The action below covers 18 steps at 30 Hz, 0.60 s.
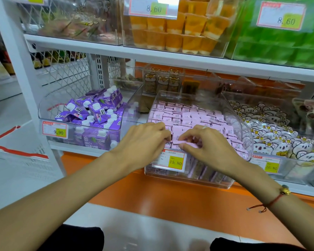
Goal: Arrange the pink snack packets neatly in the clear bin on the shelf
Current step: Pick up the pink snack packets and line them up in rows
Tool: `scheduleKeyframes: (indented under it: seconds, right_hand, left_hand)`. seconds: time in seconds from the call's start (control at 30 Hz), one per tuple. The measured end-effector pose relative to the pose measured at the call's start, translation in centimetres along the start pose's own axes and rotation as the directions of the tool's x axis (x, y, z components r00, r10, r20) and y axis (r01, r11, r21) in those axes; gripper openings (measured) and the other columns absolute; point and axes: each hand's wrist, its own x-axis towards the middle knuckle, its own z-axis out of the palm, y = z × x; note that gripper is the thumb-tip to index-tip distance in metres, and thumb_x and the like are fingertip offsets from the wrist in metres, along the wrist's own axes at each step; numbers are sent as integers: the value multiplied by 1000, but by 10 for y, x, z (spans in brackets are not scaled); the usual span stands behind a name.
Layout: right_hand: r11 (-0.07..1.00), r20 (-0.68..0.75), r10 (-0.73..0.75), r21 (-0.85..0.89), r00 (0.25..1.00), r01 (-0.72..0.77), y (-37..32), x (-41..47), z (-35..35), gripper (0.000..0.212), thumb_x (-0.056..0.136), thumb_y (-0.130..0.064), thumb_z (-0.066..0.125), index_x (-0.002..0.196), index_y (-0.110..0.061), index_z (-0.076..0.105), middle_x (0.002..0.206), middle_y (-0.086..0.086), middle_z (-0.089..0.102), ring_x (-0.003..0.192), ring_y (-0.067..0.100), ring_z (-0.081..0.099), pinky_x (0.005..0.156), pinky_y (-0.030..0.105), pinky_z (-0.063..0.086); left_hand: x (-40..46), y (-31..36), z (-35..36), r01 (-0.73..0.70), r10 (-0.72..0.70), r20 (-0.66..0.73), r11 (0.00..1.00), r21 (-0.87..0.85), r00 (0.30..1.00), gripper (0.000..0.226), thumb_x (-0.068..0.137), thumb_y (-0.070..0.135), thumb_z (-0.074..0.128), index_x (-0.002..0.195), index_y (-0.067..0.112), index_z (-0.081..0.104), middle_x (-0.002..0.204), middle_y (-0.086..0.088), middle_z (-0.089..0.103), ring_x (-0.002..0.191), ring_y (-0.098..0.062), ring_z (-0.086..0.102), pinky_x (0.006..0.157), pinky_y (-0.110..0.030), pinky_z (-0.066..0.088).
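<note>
Both hands, left hand (145, 140) and right hand (201, 142), pinching front-row pink packets (181, 122) at clear bin (243, 127) lip; risk: overhanging packets spilling.

Pink packets (187, 116), purple cartons (91, 113), orange cups (172, 40), yellow-and-white price tag (169, 160).

head cam, only view | looks forward and down | close on clear bin (239, 124) at 12 o'clock | shelf (152, 55) above
</note>
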Motion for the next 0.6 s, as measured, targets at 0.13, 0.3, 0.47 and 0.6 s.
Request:
scheduleKeyframes:
  seconds: [0.13,0.3,0.47,0.6]
  right_hand:
    - [987,-35,-65,-150,997,59,-6,-1,-1,13,90,-35,58,96,-25,64,89,-7,56,83,13,49,61,28,33]
    - [940,-136,-250,-273,959,206,-12,-4,-3,19,97,-29,49,98,-16,62,94,0,63,82,23,57,59,27,30]
    - [987,-450,-10,141,893,82,-17,-3,-8,12,99,-25,47,96,-17,55,84,-3,61,73,16,57,62,32,46]
    - [914,-596,210,401,775,61,-20,2,-21,10,100,-17,43,93,-15,50,81,-8,54,70,7,53,59,19,42]
  left_hand:
    - [-2,-5,-2,44,-39,46,992,-116,998,26,96,31,45,116,33,62,113,15,59,101,-10,57,69,-29,43]
    - [-7,-6,-2,93,-86,41,969,-228,995,26,95,35,51,118,33,63,111,15,60,96,-8,58,69,-27,44]
    - [-5,-6,-1,59,-48,83,989,-133,995,28,96,32,45,120,35,60,113,17,56,104,-7,53,66,-25,35]
    - [-6,0,-5,165,-166,28,919,-357,986,30,96,38,45,125,36,53,121,19,57,90,0,57,64,-21,35]
